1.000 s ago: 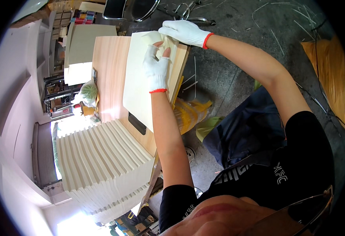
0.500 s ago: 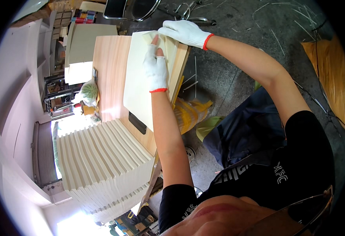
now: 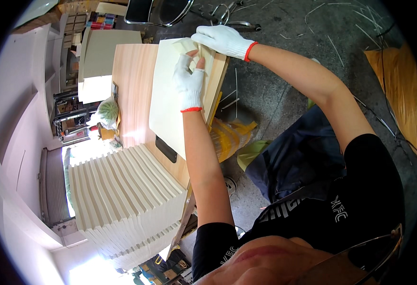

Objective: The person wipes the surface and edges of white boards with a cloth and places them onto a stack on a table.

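A cream-white sheet of paper (image 3: 168,104) lies over the wooden table (image 3: 132,90), with a creased flap (image 3: 183,46) folded at its far end. My left hand (image 3: 189,85), in a white glove with bare thumb and fingertip, pinches the creased paper there. Beside it, my right hand (image 3: 223,42), also gloved in white with a red cuff, grips the sheet's far right corner. Its fingers point left, and their undersides are hidden. A dark flat rectangular object (image 3: 166,148) shows at the sheet's near edge, partly covered by it.
A tall stack of cream folded sheets (image 3: 127,185) stands at the near left. A wrapped green round object (image 3: 107,113) sits along the table's left side. Beyond the table are an office chair (image 3: 158,12) and strips on the floor (image 3: 335,50). Yellow-taped wrapping (image 3: 232,137) lies below the table edge.
My left thumb and fingertip have bent and shifted slightly right and nearer, raising more creased paper. My right hand has stayed almost still at the corner.
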Tool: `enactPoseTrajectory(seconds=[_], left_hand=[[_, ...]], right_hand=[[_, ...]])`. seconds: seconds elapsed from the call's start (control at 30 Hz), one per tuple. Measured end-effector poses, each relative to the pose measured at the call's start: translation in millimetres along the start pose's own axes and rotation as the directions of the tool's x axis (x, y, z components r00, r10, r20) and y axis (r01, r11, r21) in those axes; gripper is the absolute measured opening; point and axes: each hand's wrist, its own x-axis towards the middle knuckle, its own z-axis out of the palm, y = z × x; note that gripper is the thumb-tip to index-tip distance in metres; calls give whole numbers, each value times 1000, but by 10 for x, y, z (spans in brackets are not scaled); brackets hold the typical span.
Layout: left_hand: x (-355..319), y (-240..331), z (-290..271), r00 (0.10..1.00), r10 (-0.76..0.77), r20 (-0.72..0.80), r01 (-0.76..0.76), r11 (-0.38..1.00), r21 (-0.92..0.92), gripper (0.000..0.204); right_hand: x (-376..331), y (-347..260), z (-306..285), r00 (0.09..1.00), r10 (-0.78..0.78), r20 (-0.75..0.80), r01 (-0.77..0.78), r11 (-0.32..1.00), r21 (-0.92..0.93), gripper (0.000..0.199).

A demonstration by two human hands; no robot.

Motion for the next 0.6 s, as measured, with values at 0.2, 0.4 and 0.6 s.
enactPoseTrajectory(seconds=[0.2,0.4,0.6], left_hand=[[-68,179,48,994,48,-98,-65,982,-175,34],[8,-61,-63,991,136,7,-136,984,111,28],[-7,57,2,1000,27,15,-29,992,124,25]], right_hand=[[-44,-41,-14,999,47,26,-47,998,31,47],[-13,-61,18,1000,-19,1,19,1000,-4,44],[-22,-1,-11,1000,6,20,-5,1000,-17,43]])
